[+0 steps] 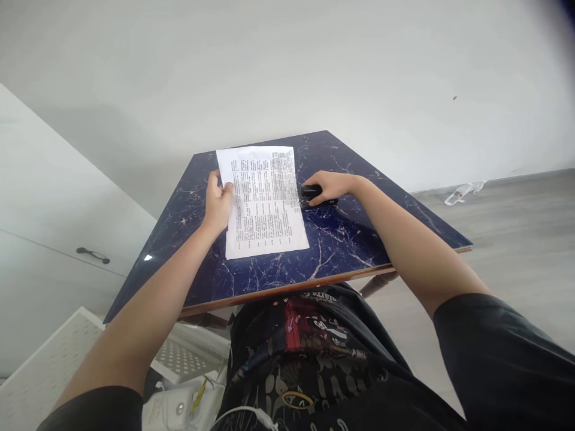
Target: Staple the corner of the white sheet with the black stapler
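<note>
Printed paper sheets (pixel 265 206), with small text running sideways, rest on the dark blue table. My left hand (pixel 218 200) grips their left edge, thumb on top and fingers behind. At the right edge of the paper sits a black stapler (pixel 311 191), its front end meeting the sheets. My right hand (pixel 330 184) is closed over the stapler from the right, with fingers on its top and side. Part of the stapler is hidden under that hand. Whether the paper lies inside its jaw, I cannot tell.
The blue marble-patterned table (pixel 287 275) stands against a white wall. A white cabinet with a dark handle (pixel 93 255) is at left. Below are a white perforated basket (pixel 58 359) and a white device (pixel 179 407) with a cable. A clear plastic item (pixel 462 193) lies on the floor.
</note>
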`<state>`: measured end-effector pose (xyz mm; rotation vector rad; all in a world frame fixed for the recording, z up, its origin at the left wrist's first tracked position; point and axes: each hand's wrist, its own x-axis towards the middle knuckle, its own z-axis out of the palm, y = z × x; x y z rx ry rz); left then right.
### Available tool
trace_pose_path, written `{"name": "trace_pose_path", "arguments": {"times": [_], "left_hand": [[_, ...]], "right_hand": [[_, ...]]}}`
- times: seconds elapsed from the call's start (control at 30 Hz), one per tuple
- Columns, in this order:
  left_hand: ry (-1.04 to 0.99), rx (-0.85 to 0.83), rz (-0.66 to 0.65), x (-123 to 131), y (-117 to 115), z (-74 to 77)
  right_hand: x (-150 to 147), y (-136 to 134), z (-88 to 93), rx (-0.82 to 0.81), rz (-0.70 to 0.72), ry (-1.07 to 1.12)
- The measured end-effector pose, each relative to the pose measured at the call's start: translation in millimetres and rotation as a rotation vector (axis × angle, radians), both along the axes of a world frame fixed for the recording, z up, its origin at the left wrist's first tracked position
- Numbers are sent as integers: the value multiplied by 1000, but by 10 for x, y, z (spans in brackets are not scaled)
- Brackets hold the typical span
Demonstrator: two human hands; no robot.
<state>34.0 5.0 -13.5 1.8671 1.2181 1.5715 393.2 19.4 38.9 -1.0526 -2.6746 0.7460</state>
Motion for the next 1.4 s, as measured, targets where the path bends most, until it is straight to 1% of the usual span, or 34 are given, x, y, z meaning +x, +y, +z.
{"name": "trace_pose_path", "arguments": {"times": [0.1,0.27,0.37,0.5,0.57,0.7,0.77,1.03,1.2,1.4], "left_hand": [[-8,-22,9,21,-10,5],[-13,-67,-12,5,36,-66],[3,-74,-29,-19,61,-102],[26,-87,-25,-34,69,-115],[26,-91,-18,-32,68,-118],[3,-99,-18,-3,57,-131],[-11,-97,-16,22,44,-138],[-29,-108,0,64,24,-144],[-43,-102,6,61,42,-159],[-52,-137,-2,85,10,-152]], "right_hand": [[-8,-1,0,-2,22,11],[-32,-25,25,1,63,-6],[-40,-42,45,-19,66,0],[-79,-57,38,-25,48,9],[-123,-53,5,-16,-1,45],[-262,-31,-92,12,-218,122],[-351,-36,-124,30,-276,115],[-647,-169,-112,129,-344,54],[-714,-228,-88,195,-353,-35],[-741,-268,-52,248,-346,-94]]}}
